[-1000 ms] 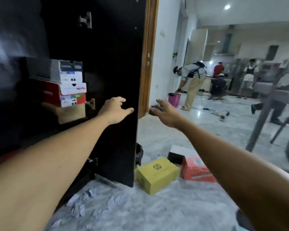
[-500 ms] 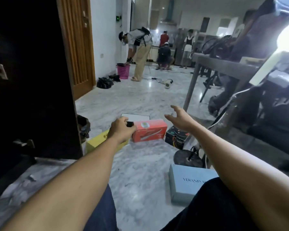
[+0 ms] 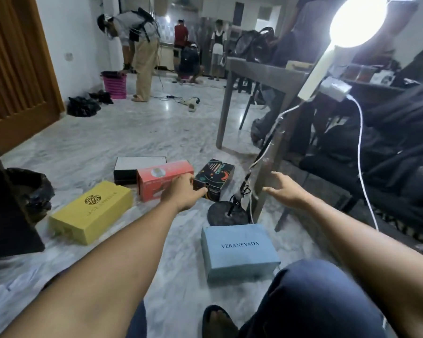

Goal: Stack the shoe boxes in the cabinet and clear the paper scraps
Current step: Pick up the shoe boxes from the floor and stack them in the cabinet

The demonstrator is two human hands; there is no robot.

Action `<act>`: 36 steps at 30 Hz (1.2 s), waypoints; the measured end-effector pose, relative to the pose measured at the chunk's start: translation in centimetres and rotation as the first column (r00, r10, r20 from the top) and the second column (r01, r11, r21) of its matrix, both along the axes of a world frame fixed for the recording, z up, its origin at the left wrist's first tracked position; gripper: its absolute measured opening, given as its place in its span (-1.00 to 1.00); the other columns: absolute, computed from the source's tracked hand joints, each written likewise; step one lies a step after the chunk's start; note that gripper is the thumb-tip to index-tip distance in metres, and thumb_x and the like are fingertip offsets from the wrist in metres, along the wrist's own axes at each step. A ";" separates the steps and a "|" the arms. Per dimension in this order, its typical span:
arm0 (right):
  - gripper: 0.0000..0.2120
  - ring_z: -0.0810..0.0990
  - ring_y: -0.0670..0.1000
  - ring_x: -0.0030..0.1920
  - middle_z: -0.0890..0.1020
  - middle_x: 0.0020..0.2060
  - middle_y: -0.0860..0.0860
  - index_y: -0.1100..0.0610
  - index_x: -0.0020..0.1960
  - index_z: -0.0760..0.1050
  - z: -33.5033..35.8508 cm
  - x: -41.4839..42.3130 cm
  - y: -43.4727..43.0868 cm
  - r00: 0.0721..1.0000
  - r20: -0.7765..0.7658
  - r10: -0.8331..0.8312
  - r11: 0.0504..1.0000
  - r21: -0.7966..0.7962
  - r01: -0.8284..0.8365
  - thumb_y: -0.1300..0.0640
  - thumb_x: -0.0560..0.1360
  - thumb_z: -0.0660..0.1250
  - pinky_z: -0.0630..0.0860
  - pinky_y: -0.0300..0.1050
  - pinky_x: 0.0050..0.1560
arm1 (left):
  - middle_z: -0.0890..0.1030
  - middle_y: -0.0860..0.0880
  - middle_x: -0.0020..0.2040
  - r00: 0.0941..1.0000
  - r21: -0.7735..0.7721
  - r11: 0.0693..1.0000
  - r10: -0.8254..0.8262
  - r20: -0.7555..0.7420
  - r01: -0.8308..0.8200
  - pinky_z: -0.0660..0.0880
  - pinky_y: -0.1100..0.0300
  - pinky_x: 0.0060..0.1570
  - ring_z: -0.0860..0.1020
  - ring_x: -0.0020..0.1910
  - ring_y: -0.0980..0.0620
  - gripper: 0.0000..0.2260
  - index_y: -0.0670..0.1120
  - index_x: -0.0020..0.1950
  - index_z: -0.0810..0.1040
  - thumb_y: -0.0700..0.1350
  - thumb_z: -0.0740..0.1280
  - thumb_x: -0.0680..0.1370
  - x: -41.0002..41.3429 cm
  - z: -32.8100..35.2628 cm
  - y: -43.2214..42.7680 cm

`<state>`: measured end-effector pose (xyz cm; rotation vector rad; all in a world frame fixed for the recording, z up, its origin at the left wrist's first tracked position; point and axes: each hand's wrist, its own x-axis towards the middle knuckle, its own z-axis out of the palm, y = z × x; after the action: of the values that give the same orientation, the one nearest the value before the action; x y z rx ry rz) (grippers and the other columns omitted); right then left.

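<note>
Several shoe boxes lie on the marble floor: a yellow box (image 3: pixel 91 213), a red box (image 3: pixel 161 179), a black-and-white box (image 3: pixel 137 164) behind it, a dark patterned box (image 3: pixel 215 176) and a light blue box (image 3: pixel 237 252) nearest me. My left hand (image 3: pixel 183 193) reaches out in front of the red box's right end, fingers toward the patterned box, holding nothing. Spread and empty, my right hand (image 3: pixel 283 191) hovers to the right of the patterned box. The dark cabinet's edge (image 3: pixel 5 215) shows at the left. White paper scraps (image 3: pixel 0 296) lie near it.
A lamp stand's round base (image 3: pixel 227 213) and cables sit between the patterned and blue boxes. A grey table leg (image 3: pixel 224 111) stands behind. A black bag (image 3: pixel 32 189) lies by the cabinet. Farther back are a pink basket (image 3: pixel 115 85), a wooden door (image 3: pixel 15 69) and several people.
My view has swung from the cabinet with its stacked boxes to the floor. Both hands have moved down and forward toward the red and patterned boxes.
</note>
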<state>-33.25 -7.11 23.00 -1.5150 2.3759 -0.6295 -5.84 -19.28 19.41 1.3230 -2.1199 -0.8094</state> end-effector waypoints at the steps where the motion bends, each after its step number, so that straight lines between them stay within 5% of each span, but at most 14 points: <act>1: -0.31 0.37 0.16 0.45 0.33 0.49 0.19 0.20 0.56 0.17 -1.7 -1.2 0.2 1.000 0.008 -0.019 0.999 0.027 0.019 -0.02 0.56 0.37 0.34 -0.03 0.37 | 0.63 -0.07 0.18 0.999 0.000 1.000 -0.012 0.043 0.012 0.55 -0.03 0.14 0.59 0.11 -0.11 -0.57 -0.05 0.24 0.55 0.13 0.46 0.46 -0.8 -1.1 -0.3; 5: -0.27 0.42 0.17 0.41 0.30 0.50 0.18 0.18 0.57 0.15 -10.3 -4.7 0.9 0.985 0.123 -0.121 0.984 0.142 0.103 -0.03 0.54 0.39 0.40 0.06 0.37 | 0.53 -0.04 0.37 0.986 0.122 0.992 -0.042 0.162 0.023 0.50 0.02 0.21 0.53 0.29 -0.09 -0.39 -0.02 0.43 0.44 0.21 0.42 0.46 -3.5 -7.8 -0.5; 10: -0.14 0.33 0.14 0.47 0.32 0.49 0.13 0.23 0.56 0.13 -20.2 -7.9 0.2 0.946 0.268 -0.184 0.964 0.238 0.121 -0.07 0.46 0.48 0.31 -0.05 0.39 | 0.43 -0.06 0.46 0.986 0.416 0.909 -0.062 0.157 -0.009 0.45 0.02 0.30 0.45 0.38 -0.05 -0.13 -0.06 0.55 0.28 0.31 0.47 0.38 -4.8 -18.5 0.3; 15: 0.16 0.49 0.02 0.28 0.49 0.32 0.00 0.04 0.44 0.29 -27.4 -9.6 0.1 0.917 0.360 -0.171 0.960 0.272 0.072 -0.32 -0.02 0.67 0.50 -0.08 0.22 | 0.19 -0.06 0.60 0.984 0.612 0.791 -0.109 0.137 0.003 0.32 -0.02 0.44 0.25 0.54 -0.07 0.25 -0.03 0.64 -0.03 0.40 0.54 0.17 -5.2 -25.8 0.2; 22: 0.16 0.52 -0.15 0.22 0.51 0.26 -0.11 0.01 0.42 0.24 -32.1 -11.3 0.1 0.841 0.513 -0.174 0.978 0.190 0.086 0.04 -0.03 0.77 0.51 -0.30 0.03 | 0.18 0.01 0.59 0.966 0.704 0.701 -0.243 0.089 0.112 0.28 0.11 0.43 0.22 0.55 -0.07 0.35 -0.01 0.61 -0.30 0.28 0.61 0.19 -6.8 -30.6 -0.2; 28: 0.19 0.52 -0.14 0.19 0.51 0.20 -0.23 -0.06 0.39 0.25 -32.7 -10.2 0.2 0.837 0.530 -0.138 0.988 0.139 0.074 -0.03 -0.13 0.75 0.48 -0.36 -0.01 | 0.32 0.18 0.42 0.979 0.586 0.790 -0.203 -0.029 0.181 0.40 0.26 0.08 0.46 0.24 0.13 0.13 0.07 0.56 0.06 0.07 0.68 0.18 -8.5 -31.1 0.1; 36: -0.05 0.53 -0.37 0.14 0.56 0.18 -0.17 0.00 0.29 0.35 -26.9 -6.5 -3.3 0.817 0.575 0.039 0.993 -0.110 0.030 0.31 0.03 0.72 0.49 -0.45 -0.02 | 0.60 0.23 0.22 0.997 0.449 0.894 0.022 -0.073 0.013 0.58 0.04 0.10 0.60 0.18 0.04 0.09 0.20 0.46 0.18 0.31 0.63 0.03 -5.2 -26.5 -2.3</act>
<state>-39.77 -10.46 -3.87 -1.1434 1.8878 -1.0673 -11.08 -21.57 -7.07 1.4888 -1.9343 -1.3889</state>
